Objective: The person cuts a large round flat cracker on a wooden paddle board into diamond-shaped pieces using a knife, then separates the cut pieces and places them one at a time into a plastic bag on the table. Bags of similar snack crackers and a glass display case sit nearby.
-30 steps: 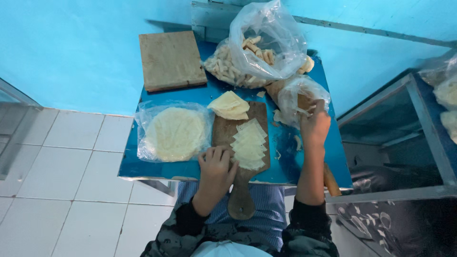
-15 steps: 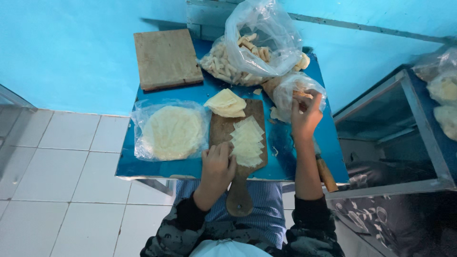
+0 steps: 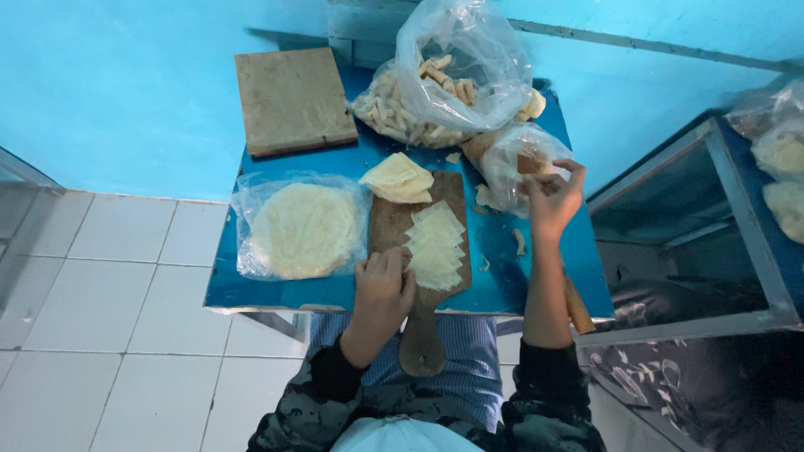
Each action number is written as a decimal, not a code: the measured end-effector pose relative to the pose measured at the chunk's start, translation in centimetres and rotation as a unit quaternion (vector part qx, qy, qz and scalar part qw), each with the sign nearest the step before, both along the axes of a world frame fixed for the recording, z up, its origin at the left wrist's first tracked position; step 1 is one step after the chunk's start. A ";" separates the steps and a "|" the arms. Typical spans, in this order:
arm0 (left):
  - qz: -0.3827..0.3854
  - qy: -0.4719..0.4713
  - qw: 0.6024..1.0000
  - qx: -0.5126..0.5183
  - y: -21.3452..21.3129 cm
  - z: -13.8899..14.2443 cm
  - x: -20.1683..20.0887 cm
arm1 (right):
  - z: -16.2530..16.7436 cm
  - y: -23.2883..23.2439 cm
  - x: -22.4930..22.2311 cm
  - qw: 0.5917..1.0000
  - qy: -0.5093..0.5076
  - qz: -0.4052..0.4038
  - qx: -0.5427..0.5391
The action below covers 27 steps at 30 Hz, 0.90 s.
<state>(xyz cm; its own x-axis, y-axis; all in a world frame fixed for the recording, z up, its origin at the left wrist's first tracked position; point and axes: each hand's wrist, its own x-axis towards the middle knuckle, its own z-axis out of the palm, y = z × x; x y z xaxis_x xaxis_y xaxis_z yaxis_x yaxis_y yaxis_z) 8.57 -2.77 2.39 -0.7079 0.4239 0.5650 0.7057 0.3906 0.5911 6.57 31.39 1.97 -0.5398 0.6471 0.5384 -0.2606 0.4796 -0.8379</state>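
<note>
Resting left hand flat on wooden board | right hand fingers pinching clear bag

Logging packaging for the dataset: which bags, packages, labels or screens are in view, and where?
Large clear plastic bag: table's far edge, open, holding pale finger-shaped pieces.
Small clear bag: right of the paddle board, at the right hand.
Flat clear bag: front left, around a round stack of pale wrappers, beside the left hand.
Clear bags: on the right shelf.
No labels, signs or screens visible.
</note>
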 end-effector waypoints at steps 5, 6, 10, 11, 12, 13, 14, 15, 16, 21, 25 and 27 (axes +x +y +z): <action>0.007 -0.001 1.000 0.004 0.0 0.1 0.1 | -0.3 1.2 1.4 0.989 0.050 -0.003 -0.141; 0.005 0.002 1.000 0.008 0.0 0.2 0.0 | -0.2 1.3 1.5 0.985 0.067 -0.005 -0.160; 0.006 0.001 1.000 0.008 -0.1 0.2 -0.1 | 0.1 1.6 2.0 0.974 0.096 -0.030 -0.201; 0.007 -0.002 1.000 0.005 -0.2 0.2 -0.2 | 0.2 1.5 2.2 0.974 0.095 -0.040 -0.202; 0.009 0.004 1.000 0.005 -0.2 0.2 -0.2 | 0.3 1.5 2.3 0.977 0.101 -0.040 -0.184; 0.012 0.011 1.000 0.005 -0.2 0.2 -0.2 | 0.5 1.5 2.5 0.979 0.107 -0.040 -0.166; 0.014 0.017 1.000 0.005 -0.3 0.2 -0.2 | 0.7 1.3 2.7 0.982 0.113 -0.041 -0.148; 0.011 0.014 1.000 0.003 -0.4 0.2 -0.2 | 0.8 1.1 2.9 0.988 0.096 -0.073 -0.096; 0.008 0.012 1.000 0.001 -0.5 0.2 -0.2 | 0.9 0.8 3.1 0.990 0.078 -0.105 -0.045; 0.013 0.006 1.000 -0.015 -0.5 0.1 -0.2 | 1.1 -1.3 3.7 0.945 -0.006 -0.187 0.268; 0.013 0.010 1.000 -0.019 -0.6 -0.1 -0.2 | 1.1 -2.1 2.9 0.956 -0.039 -0.147 0.253; 0.015 0.013 1.000 -0.018 -0.5 -0.2 -0.1 | 1.0 -1.8 2.9 0.965 -0.047 -0.147 0.214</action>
<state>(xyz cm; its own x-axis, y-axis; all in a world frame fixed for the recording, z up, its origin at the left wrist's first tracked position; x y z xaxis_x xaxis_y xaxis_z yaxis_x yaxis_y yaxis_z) 8.42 -3.31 2.17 -0.7063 0.4221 0.5684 0.7079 0.4329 0.5581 9.48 29.55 2.95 -0.4270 0.5093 0.7472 0.0065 0.8280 -0.5606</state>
